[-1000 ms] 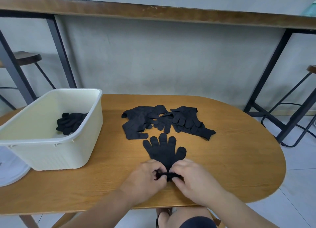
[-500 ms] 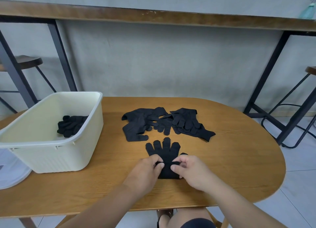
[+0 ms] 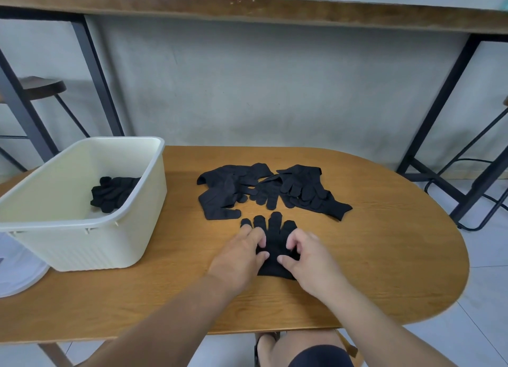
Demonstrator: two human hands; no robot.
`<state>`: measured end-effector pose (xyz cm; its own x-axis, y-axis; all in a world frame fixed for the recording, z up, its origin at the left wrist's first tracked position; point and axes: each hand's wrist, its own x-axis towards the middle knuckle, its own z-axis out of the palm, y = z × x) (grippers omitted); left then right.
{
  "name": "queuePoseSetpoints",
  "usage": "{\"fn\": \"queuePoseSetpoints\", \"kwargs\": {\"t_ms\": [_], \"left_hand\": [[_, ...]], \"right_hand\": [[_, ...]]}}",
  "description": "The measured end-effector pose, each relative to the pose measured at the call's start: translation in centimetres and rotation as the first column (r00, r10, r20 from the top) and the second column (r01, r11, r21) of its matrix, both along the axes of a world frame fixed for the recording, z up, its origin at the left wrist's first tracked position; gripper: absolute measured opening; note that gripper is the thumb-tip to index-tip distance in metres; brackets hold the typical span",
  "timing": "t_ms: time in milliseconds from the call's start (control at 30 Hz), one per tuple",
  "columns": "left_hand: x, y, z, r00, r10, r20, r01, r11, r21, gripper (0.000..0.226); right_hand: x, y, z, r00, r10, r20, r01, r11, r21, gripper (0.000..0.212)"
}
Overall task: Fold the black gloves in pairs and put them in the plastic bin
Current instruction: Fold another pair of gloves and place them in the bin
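Your left hand (image 3: 242,254) and right hand (image 3: 305,254) are both pinching the black glove pair (image 3: 273,237) in the middle of the frame, fingers curled into the cloth. Just above it the loose glove pile (image 3: 264,190) is lying on the wooden table (image 3: 384,256). The plastic bin (image 3: 132,229) is sitting at the left, holding a folded pair (image 3: 112,193). Bare wood is showing at the right, out to the round edge.

Gloves (image 3: 275,245) black, plain, same for the loose pile (image 3: 272,189) beyond them. Bin (image 3: 82,234) left of gloves: cream, ribbed walls. Desk (image 3: 384,256) warm orange-brown woodgrain. Wall (image 3: 275,91) behind desk grey.
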<state>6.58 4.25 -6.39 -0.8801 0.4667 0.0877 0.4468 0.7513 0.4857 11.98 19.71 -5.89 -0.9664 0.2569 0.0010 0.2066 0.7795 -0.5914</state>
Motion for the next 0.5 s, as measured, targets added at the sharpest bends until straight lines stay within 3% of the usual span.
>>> {"fn": "queuePoseSetpoints", "kwargs": {"t_ms": [200, 333, 500], "left_hand": [[-0.3, 0.1, 0.2, 0.973, -0.158, -0.169, 0.139, 0.983, -0.121, 0.013], [0.4, -1.5, -0.7, 0.932, -0.277, -0.235, 0.237, 0.954, -0.186, 0.035], [1.2, -2.5, -0.8, 0.922, -0.299, -0.246, 0.273, 0.952, -0.136, 0.035]], "right_hand": [[0.5, -0.2, 0.0, 0.966, 0.24, -0.095, -0.21, 0.945, 0.249, 0.014], [1.5, 0.4, -0.4, 0.935, 0.346, -0.083, -0.319, 0.918, 0.236, 0.028], [2.2, 0.4, -0.1, 0.925, 0.379, -0.035, -0.352, 0.887, 0.299, 0.041]]}}
